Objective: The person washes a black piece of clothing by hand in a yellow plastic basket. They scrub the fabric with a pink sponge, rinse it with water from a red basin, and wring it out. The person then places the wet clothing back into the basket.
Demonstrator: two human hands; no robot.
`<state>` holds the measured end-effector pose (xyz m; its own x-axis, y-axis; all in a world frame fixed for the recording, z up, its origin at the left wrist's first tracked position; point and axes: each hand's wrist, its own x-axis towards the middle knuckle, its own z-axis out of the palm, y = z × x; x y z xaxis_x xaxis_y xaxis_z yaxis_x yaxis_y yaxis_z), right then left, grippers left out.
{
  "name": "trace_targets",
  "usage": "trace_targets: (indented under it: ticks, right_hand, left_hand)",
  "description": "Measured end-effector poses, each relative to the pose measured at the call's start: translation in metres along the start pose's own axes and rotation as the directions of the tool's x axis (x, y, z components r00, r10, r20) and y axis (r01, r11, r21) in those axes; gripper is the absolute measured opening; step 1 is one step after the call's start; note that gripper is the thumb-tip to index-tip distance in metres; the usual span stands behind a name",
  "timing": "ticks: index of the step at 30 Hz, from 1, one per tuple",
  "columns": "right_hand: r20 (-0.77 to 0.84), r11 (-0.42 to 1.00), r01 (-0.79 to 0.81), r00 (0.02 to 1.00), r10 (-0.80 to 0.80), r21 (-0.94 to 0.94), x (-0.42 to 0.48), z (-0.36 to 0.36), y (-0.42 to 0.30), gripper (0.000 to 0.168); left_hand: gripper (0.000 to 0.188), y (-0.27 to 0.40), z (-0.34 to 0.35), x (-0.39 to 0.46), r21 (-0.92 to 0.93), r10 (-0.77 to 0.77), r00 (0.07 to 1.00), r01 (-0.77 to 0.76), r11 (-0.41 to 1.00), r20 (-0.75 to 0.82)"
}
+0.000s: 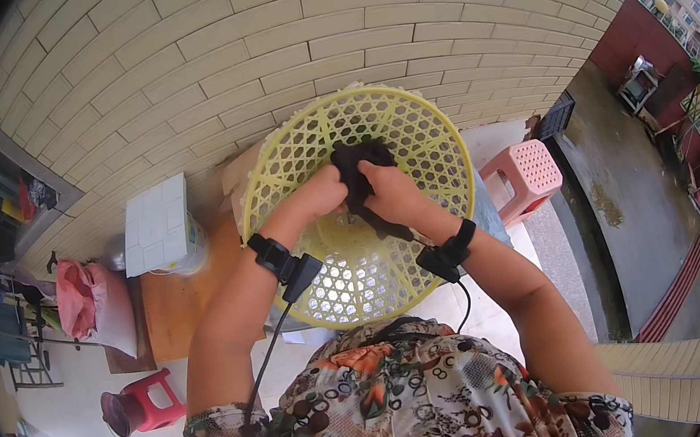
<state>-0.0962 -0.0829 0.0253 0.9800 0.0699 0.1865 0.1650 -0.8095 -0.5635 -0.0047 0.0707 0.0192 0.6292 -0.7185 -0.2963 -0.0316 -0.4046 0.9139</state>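
Observation:
A round yellow plastic basket (362,298) with an open lattice of holes stands before me, close to the tiled wall. Over its inside I hold a dark, crumpled piece of cloth (354,157). My left hand (324,190) grips the cloth at its left side, fingers curled into a fist. From the right, my right hand (395,193) pinches the same cloth, thumb and fingers pressed against it. One end of the cloth hangs down below the right hand. Both wrists wear black straps with small cabled devices.
A pink plastic stool (529,171) stands right of the basket. To the left, a bucket (194,242) carries a white board (155,224) on a brown wooden surface (177,312). Farther left are a filled sack (94,297) and a red stool (153,400). A beige tiled wall (306,15) rises behind.

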Motion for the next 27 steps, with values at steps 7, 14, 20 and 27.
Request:
trace_targets:
  ticks: [7,14,20,27]
  right_hand:
    - [0.007,0.975,-0.129,0.991,0.132,-0.181,-0.011,-0.004,-0.004,0.040]
    - [0.001,0.922,0.082,0.996,-0.088,-0.378,-0.031,0.000,0.019,0.025]
    - [0.025,0.997,-0.054,0.998,0.053,0.052,-0.053,0.011,0.041,0.026]
    - [-0.020,0.722,-0.116,0.984,0.177,0.682,-0.035,0.013,0.015,0.042]
  left_hand:
    - [0.022,0.013,0.007,-0.006,-0.021,-0.014,0.999,0.013,1.000,-0.036]
    - [0.014,0.000,0.007,-0.014,0.072,0.107,0.994,-0.107,0.992,0.003]
    - [0.006,-0.013,0.006,-0.006,-0.009,0.074,0.991,-0.074,0.997,0.114]
    - [0.010,-0.010,0.003,-0.008,-0.008,0.075,0.996,-0.075,0.997,0.048]
